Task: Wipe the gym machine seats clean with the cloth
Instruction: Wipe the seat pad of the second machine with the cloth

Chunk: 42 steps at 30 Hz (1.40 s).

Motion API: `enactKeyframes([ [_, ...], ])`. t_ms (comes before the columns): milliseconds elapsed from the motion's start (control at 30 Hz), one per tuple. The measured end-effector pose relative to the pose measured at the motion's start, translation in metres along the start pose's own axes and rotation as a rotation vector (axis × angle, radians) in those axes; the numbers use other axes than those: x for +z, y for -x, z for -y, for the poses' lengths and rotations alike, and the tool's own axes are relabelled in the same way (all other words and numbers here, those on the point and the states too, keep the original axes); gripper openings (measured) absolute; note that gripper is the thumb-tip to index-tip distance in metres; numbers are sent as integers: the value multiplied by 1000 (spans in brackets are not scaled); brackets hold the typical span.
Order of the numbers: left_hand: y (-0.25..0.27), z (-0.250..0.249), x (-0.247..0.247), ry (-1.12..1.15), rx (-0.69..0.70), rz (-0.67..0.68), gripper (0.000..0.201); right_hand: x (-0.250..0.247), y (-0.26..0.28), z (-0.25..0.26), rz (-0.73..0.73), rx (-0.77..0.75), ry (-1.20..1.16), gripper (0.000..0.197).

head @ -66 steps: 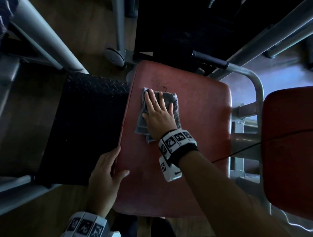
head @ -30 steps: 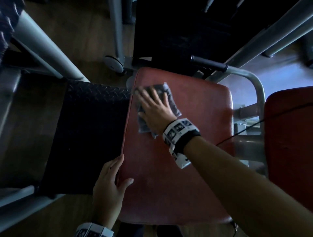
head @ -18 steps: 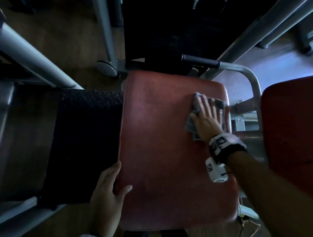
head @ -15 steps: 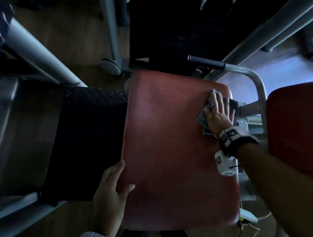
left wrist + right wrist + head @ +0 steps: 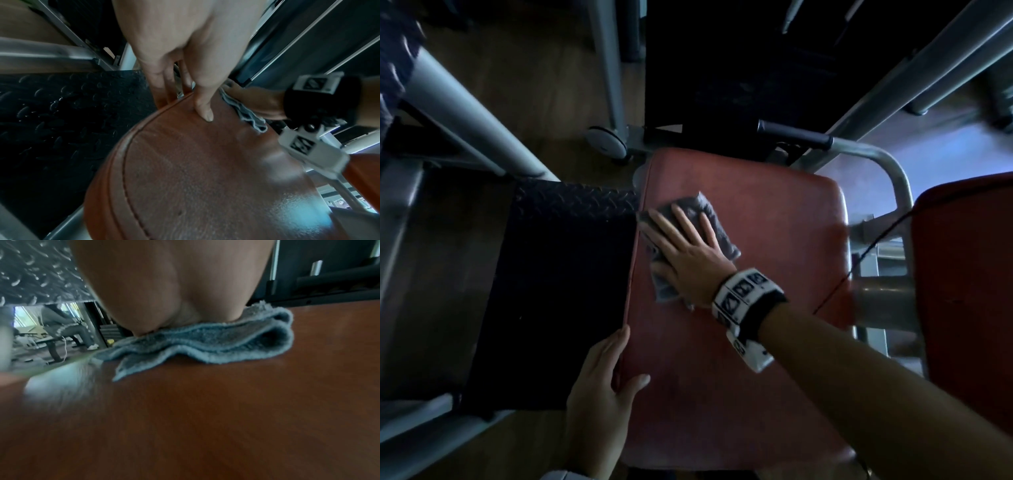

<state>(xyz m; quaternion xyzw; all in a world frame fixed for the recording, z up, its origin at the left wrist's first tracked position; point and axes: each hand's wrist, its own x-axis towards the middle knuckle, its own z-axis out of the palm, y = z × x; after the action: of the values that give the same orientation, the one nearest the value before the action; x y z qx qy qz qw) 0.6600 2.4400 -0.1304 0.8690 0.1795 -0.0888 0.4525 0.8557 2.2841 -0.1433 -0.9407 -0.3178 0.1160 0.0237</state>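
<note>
Right hand (image 5: 690, 255) lies flat, fingers straight and spread, palm pressing the folded grey-blue cloth (image 5: 717, 224) onto the red seat pad (image 5: 750, 342). It's not gripping; the flat palm likely spreads load so the whole fold drags on the vinyl. The right wrist view shows the cloth bunched in layers under the heel of the palm, with its loose edge trailing toward the camera.

The cloth is left of centre in the head view, at the pad's left edge in the upper part of the pad (one corner looks just at the seam).

Left hand (image 5: 599, 394) clamps the pad's left edge, lower centre of the frame: thumb on top, fingers curled down over the side. Probably bracing the seat against the sideways wipe force. The left wrist view confirms the thumb is pressed into the vinyl near the stitched seam.

Black diamond-plate footplate (image 5: 558, 274) sits directly left of the pad. A second red pad (image 5: 969, 281) at the right edge has no cloth on it; my guess is it's next. A grey tubular frame (image 5: 893, 171) curves between the two pads.

Lower half of the pad has no cloth on it now; whether it's been wiped, I can't tell.
</note>
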Motion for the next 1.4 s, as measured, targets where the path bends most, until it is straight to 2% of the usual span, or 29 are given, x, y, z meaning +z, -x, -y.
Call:
enactKeyframes([
  [67, -2, 1, 1, 5, 16, -15, 78, 0, 15, -26, -4, -23, 0, 64],
  [100, -2, 2, 2, 8, 16, -16, 78, -2, 19, -44, -10, 26, -20, 65],
  [300, 0, -5, 5, 43, -2, -18, 76, -8, 66, -173, -75, 757, -226, 64],
  [367, 0, -5, 5, 38, -8, -21, 76, -12, 61, -185, -55, 913, -294, 64],
  [433, 1, -7, 5, 43, -23, -9, 76, -17, 40, -175, -22, 1038, -355, 65],
  [467, 2, -7, 5, 54, -32, -1, 75, -18, 29, -162, -20, 1041, -372, 65],
  [500, 2, -7, 3, 74, -36, 6, 75, -20, 18, -145, -34, 983, -369, 66],
  [600, 1, -3, -1, 172, -65, 33, 68, -15, -1, -71, -51, 590, -270, 66],
  [667, -1, 1, -5, 259, -123, 42, 52, -7, 2, -19, -6, 359, -140, 66],
  [800, 0, 8, -7, 538, -320, 5, 34, 11, 61, 37, 38, -18, -7, 64],
  [867, 7, 8, -6, 546, -346, -4, 29, 19, 103, 37, 72, -187, 24, 65],
  [933, 16, 4, -3, 482, -308, 6, 26, 23, 138, 19, 122, -280, 34, 66],
  [1000, 26, -2, 1, 334, -216, 28, 30, 25, 157, -13, 133, -228, 56, 65],
  [1033, 29, -4, 4, 260, -177, 33, 38, 25, 163, -33, 135, -134, 45, 65],
  [1100, 35, -12, 10, 120, -128, 39, 52, 19, 172, -76, 145, 137, -72, 66],
  [1167, 35, -22, 18, -9, -125, 47, 56, 14, 177, -109, 119, 421, -175, 69],
  [1233, 32, -38, 27, -84, -167, 60, 60, 11, 176, -120, 117, 589, -237, 72],
  [1300, 26, -53, 39, -190, -157, 43, 64, 0, 175, -118, 112, 565, -350, 71],
  [1400, 10, -90, 56, -359, -2, 60, 67, -12, 181, -120, 27, 399, -583, 59],
])
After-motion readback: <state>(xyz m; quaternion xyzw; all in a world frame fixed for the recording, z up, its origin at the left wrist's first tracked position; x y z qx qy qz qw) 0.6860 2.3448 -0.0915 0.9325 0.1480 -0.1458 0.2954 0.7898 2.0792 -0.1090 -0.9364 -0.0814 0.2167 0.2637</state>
